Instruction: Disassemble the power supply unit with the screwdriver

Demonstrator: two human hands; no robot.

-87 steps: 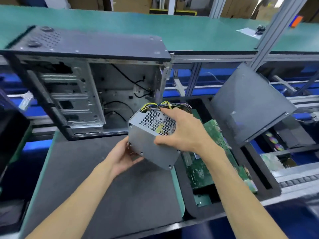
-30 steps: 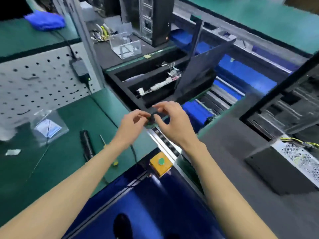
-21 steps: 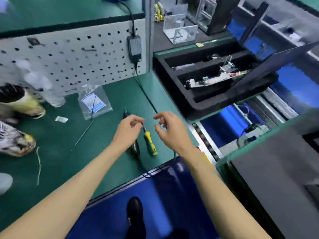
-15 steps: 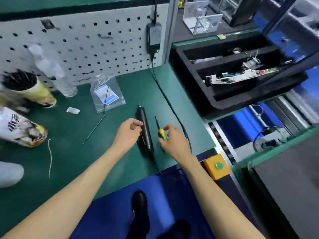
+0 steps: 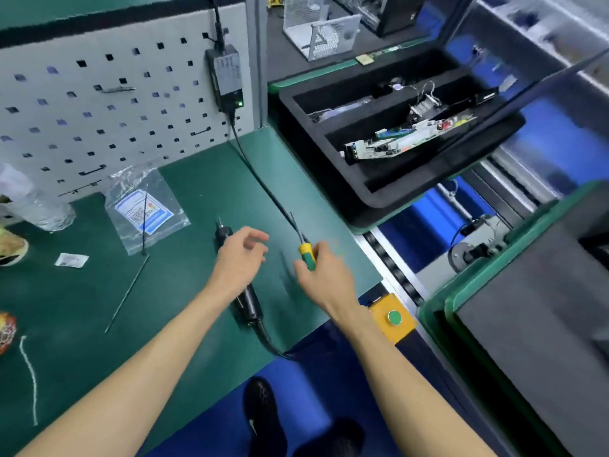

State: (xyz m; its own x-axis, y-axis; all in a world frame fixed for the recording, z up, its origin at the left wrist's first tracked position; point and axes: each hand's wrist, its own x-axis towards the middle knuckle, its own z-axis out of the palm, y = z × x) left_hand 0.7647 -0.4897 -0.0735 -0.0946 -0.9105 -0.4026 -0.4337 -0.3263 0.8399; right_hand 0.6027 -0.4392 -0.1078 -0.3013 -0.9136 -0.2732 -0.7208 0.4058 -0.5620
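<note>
A: Screwdriver [image 5: 306,255], where?
B: Above the green mat [image 5: 204,199]; the right hand [image 5: 324,275] is gripping its yellow-green handle, shaft pointing away.
A: Left hand [image 5: 239,258]?
B: Hovering, fingers loosely spread, holding nothing.

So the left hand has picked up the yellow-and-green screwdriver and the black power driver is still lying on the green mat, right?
Not quite: the head view shows the right hand gripping the yellow-and-green screwdriver. The left hand holds nothing. The black power driver does lie on the green mat.
</note>
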